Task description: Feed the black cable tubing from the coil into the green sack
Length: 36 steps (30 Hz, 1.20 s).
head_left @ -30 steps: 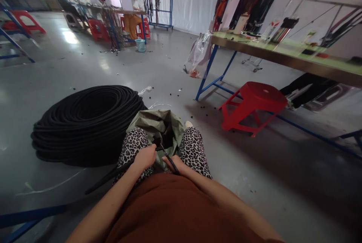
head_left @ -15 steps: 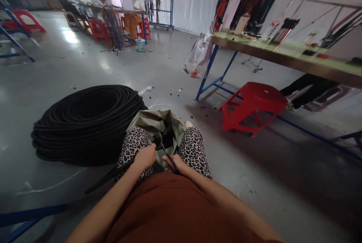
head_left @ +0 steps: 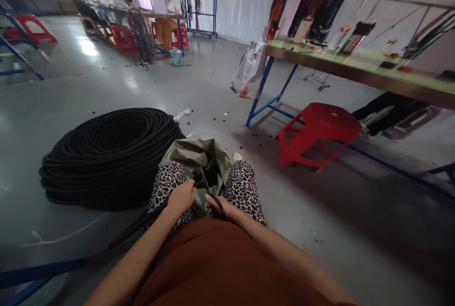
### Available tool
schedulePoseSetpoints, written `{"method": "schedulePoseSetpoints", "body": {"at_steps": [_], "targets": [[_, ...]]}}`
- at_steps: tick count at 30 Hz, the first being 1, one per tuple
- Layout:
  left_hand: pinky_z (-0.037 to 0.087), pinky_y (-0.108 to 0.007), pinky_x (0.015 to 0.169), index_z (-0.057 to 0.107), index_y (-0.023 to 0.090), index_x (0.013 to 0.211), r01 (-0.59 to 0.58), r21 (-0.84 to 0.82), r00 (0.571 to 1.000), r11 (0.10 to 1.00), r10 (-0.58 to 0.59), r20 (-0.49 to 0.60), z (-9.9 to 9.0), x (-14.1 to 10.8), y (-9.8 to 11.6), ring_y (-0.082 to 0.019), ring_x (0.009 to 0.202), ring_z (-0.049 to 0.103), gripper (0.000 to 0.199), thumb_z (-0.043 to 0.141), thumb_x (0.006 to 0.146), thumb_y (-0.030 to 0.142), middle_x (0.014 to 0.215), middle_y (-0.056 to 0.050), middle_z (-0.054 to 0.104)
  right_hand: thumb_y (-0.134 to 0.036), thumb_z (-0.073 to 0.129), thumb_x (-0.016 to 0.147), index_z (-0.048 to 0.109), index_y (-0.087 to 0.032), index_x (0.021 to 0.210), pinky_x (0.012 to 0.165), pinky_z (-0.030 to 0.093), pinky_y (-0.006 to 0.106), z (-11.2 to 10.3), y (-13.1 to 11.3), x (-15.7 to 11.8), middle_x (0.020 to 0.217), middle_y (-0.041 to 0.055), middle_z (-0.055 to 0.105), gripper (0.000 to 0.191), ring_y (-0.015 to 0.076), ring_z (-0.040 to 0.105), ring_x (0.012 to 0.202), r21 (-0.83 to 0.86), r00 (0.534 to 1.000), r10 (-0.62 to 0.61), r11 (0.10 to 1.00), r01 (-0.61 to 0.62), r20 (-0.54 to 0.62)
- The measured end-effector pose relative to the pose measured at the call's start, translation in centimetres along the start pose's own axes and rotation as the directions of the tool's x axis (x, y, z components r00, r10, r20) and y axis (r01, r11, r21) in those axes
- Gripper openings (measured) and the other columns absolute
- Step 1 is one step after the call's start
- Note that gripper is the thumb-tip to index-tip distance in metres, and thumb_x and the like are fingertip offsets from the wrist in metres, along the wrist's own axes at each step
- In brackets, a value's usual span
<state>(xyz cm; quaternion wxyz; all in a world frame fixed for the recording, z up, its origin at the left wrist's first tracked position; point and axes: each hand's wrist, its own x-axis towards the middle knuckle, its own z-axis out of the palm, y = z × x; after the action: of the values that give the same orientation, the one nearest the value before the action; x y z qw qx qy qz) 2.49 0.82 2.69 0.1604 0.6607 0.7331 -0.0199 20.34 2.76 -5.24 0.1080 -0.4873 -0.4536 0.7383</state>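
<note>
I sit with leopard-print knees apart. My left hand (head_left: 182, 198) is closed around a black hose (head_left: 137, 223) that runs down to the left towards the floor. My right hand (head_left: 217, 207) grips black-handled scissors (head_left: 215, 200) close to the hose's end, just above my lap. An open olive-green sack (head_left: 201, 159) stands between my knees right behind both hands. A big coil of the same black hose (head_left: 108, 154) lies on the floor to the left.
A red plastic stool (head_left: 318, 133) stands to the right under a long workbench (head_left: 359, 71) with a blue frame. A clear plastic bag (head_left: 250, 69) hangs at the bench's end. Small black offcuts dot the floor. Two people sit at tables far back left.
The scissors' handle has tilted slightly and my right hand has drawn a little closer to my body; my left hand stays on the hose.
</note>
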Motion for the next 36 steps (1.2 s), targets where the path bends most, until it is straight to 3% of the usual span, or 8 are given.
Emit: {"method": "schedulePoseSetpoints", "body": {"at_steps": [5, 12, 22, 29, 36], "targets": [[0.048, -0.034, 0.083, 0.059, 0.022, 0.127, 0.015, 0.033, 0.997, 0.999, -0.013, -0.076, -0.3, -0.2, -0.2, -0.023, 0.107, 0.066, 0.034, 0.042, 0.098, 0.030, 0.117, -0.009, 0.069, -0.056, 0.052, 0.094, 0.062, -0.015, 0.077, 0.062, 0.046, 0.027, -0.6, 0.2, 0.0, 0.065, 0.0022, 0.061, 0.046, 0.0144, 0.056, 0.059, -0.153, 0.991, -0.087, 0.983, 0.102, 0.104], [0.048, -0.032, 0.086, 0.056, 0.021, 0.130, -0.016, 0.054, 0.999, 0.998, 0.018, -0.036, -0.7, -0.8, 0.5, -0.021, 0.109, 0.067, 0.035, 0.040, 0.100, 0.029, 0.123, -0.010, 0.069, -0.062, 0.051, 0.093, 0.064, -0.014, 0.080, 0.062, 0.045, 0.027, -0.8, 1.0, 0.9, 0.069, 0.0040, 0.062, 0.051, 0.0144, 0.056, 0.060, -0.170, 0.983, -0.114, 0.976, 0.139, 0.145], [0.047, -0.032, 0.085, 0.060, 0.020, 0.120, -0.027, 0.069, 0.999, 0.997, 0.026, 0.020, -0.4, -1.1, 1.2, -0.022, 0.106, 0.067, 0.030, 0.039, 0.100, 0.030, 0.118, -0.011, 0.071, -0.057, 0.053, 0.094, 0.063, -0.014, 0.085, 0.060, 0.048, 0.025, -0.4, 0.7, 0.5, 0.072, 0.0035, 0.064, 0.045, 0.0139, 0.059, 0.060, -0.022, 0.991, -0.042, 0.999, 0.045, 0.130], [0.048, -0.033, 0.084, 0.061, 0.022, 0.122, -0.055, 0.081, 0.998, 0.995, 0.053, 0.029, 0.2, -1.0, 0.8, -0.022, 0.105, 0.067, 0.033, 0.039, 0.099, 0.030, 0.116, -0.010, 0.071, -0.060, 0.052, 0.094, 0.064, -0.013, 0.085, 0.061, 0.047, 0.023, -0.5, 1.3, 1.1, 0.072, 0.0025, 0.063, 0.049, 0.0130, 0.058, 0.062, -0.069, 0.987, -0.063, 0.995, 0.073, 0.145], [0.048, -0.032, 0.083, 0.062, 0.024, 0.121, -0.081, 0.117, 0.996, 0.990, 0.078, 0.034, 0.8, -0.7, 0.5, -0.022, 0.102, 0.067, 0.032, 0.040, 0.099, 0.030, 0.111, -0.010, 0.070, -0.053, 0.049, 0.098, 0.065, -0.013, 0.080, 0.059, 0.045, 0.023, -0.4, 0.6, 0.7, 0.068, 0.0028, 0.063, 0.046, 0.0131, 0.056, 0.060, -0.191, 0.990, -0.111, 0.973, 0.127, 0.088]]}}
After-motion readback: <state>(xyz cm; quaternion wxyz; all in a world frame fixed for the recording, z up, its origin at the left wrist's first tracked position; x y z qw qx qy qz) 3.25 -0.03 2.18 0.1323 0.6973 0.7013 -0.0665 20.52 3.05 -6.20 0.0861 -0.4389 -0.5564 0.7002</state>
